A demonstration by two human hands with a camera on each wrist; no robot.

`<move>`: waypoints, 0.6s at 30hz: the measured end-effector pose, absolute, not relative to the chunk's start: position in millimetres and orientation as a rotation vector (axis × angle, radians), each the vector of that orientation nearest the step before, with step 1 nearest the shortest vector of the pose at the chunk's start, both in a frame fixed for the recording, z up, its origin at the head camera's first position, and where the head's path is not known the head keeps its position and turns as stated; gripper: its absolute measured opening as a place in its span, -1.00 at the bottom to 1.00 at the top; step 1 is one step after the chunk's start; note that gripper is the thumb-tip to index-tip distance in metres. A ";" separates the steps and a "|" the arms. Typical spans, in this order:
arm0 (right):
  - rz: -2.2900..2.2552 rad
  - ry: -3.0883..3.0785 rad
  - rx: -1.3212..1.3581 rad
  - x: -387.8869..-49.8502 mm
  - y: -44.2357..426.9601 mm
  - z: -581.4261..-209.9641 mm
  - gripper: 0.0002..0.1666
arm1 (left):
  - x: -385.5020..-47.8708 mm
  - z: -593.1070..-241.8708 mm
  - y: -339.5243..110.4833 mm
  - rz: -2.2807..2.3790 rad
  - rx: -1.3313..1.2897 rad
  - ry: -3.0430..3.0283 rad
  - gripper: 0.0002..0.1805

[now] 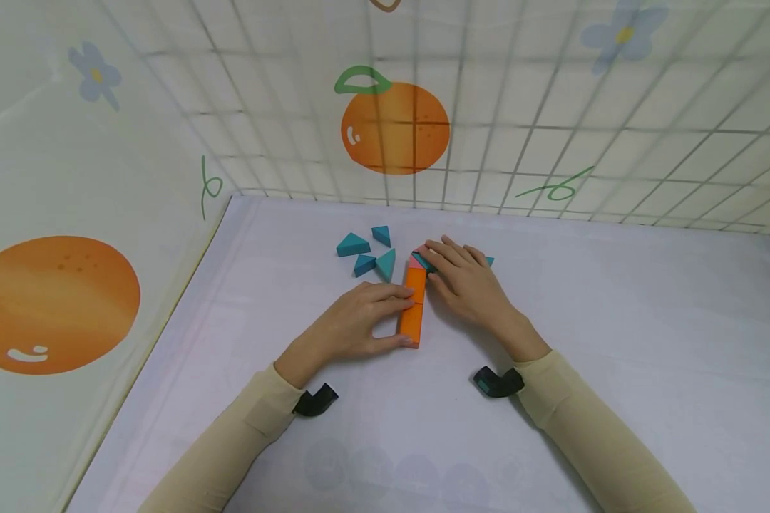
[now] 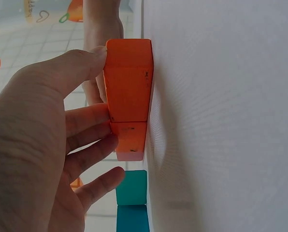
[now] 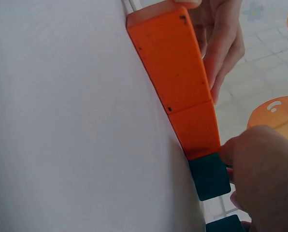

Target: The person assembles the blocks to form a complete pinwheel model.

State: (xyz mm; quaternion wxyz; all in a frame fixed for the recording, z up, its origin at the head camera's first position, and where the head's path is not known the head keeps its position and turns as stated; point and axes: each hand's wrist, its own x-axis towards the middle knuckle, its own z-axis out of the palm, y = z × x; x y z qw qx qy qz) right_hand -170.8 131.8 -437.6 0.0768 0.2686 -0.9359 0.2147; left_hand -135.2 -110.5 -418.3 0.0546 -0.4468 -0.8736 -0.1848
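Two orange blocks lie end to end in a column, with a pink piece at the far end. My left hand reaches in from the left; its thumb touches the near block's end and its fairly straight fingertips rest along the orange blocks. My right hand lies over teal pieces just right of the pink piece, its thumb by the corner where orange and teal meet. A teal tip peeks out beyond its fingers. The palm hides most of those pieces, and how the fingers meet them is unclear.
Several loose teal triangular blocks lie left of the column's far end. A white cloth covers the table. Behind stands a wire grid with a fruit-printed sheet. Black wrist mounts sit at both cuffs.
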 end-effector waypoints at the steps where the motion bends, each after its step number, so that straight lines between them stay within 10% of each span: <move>1: 0.646 -2.806 0.804 -170.6 132.0 -437.6 -0.40 | -135.1 -418.4 -110.2 -0.564 -1.356 -2.652 -0.34; 18: 0.705 -2.787 0.794 -170.0 131.4 -439.9 -0.38 | -135.1 -419.6 -110.5 -0.566 -1.350 -2.658 -0.35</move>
